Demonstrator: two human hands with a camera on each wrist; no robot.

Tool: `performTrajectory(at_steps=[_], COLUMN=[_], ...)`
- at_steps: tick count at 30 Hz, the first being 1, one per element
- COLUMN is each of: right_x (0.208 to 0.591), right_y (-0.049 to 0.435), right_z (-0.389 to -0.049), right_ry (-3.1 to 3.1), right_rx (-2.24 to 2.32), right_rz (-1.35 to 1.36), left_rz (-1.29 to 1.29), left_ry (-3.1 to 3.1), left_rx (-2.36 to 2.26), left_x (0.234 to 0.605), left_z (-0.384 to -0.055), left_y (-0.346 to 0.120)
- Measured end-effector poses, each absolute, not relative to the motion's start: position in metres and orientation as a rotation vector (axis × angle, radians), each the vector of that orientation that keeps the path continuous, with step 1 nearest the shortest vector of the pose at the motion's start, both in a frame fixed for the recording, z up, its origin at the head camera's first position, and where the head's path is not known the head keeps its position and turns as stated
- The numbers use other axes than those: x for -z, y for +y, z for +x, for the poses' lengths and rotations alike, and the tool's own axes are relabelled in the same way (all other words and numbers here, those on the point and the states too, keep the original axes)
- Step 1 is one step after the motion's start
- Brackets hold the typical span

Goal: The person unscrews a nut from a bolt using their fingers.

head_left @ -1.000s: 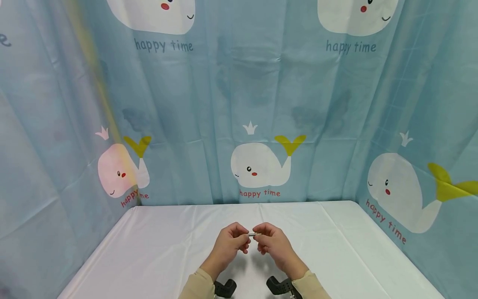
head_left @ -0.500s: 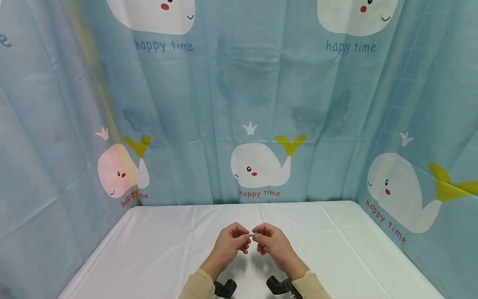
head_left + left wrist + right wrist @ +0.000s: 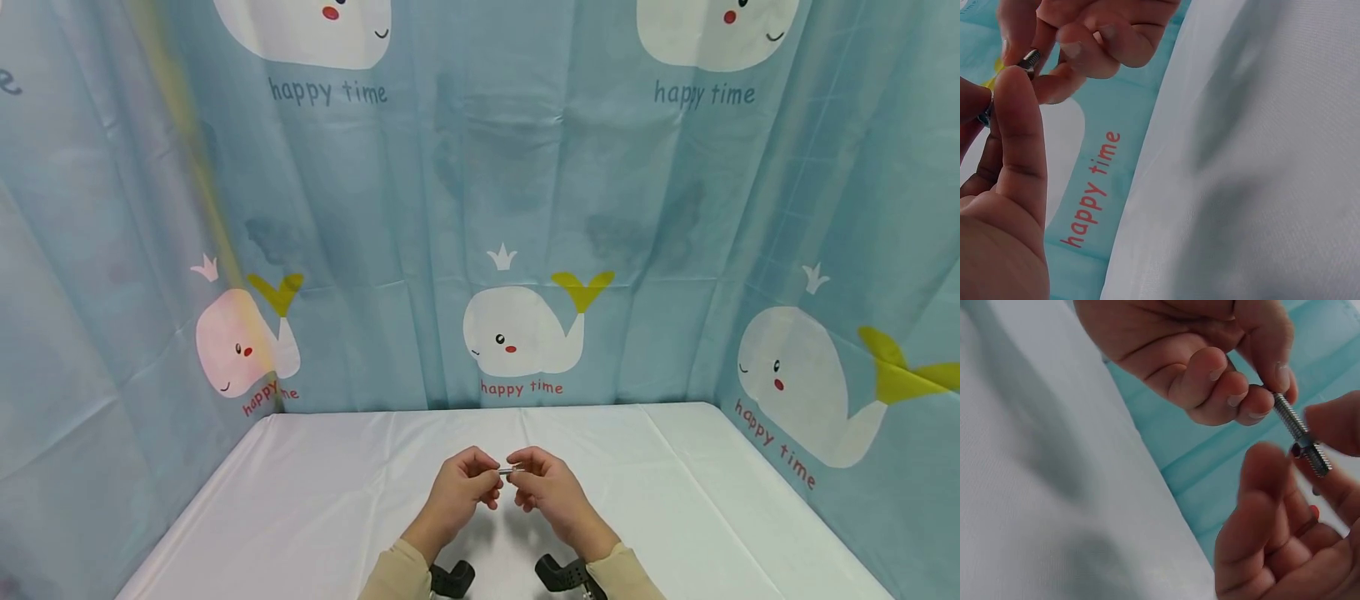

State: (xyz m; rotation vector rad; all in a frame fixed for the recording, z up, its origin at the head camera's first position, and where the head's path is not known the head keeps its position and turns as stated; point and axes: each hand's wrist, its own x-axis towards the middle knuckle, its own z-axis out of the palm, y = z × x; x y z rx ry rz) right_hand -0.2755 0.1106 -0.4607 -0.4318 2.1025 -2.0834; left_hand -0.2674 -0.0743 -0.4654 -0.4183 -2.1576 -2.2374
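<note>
A silver threaded bolt (image 3: 1289, 416) is held up between both hands over the white table, lying level in the head view. My left hand (image 3: 457, 487) pinches one end of it between thumb and fingers. In the left wrist view a bit of shiny metal shows at that end, mostly hidden by the fingers. Partway along the thread sits a small nut (image 3: 1303, 442). Around this nut are the thumb and fingers of my right hand (image 3: 551, 492), and the bolt's threaded tip (image 3: 1030, 59) sticks out past it. The right hand's other fingers are loosely curled.
A white cloth covers the table (image 3: 315, 500). Blue curtains (image 3: 420, 208) printed with whales stand behind it and at both sides. Black wrist devices (image 3: 452, 578) are strapped below both hands, close to the table's near side.
Both hands stay in place around the bolt. The right fingertips shift slightly, parting a little at the bolt's end.
</note>
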Motion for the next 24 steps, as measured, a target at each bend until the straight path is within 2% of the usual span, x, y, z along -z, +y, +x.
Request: performTrajectory(at_steps=[24], right_x=[0.4598], right_y=[0.1096], right_z=[-0.2747], right_ry=[2.117], right_rx=[2.122], right_rz=[-0.411], left_rz=[-0.397], left_ry=[-2.160], left_rx=[2.249], left_x=[0.4654], left_z=[-0.2677], left_y=[-0.0747])
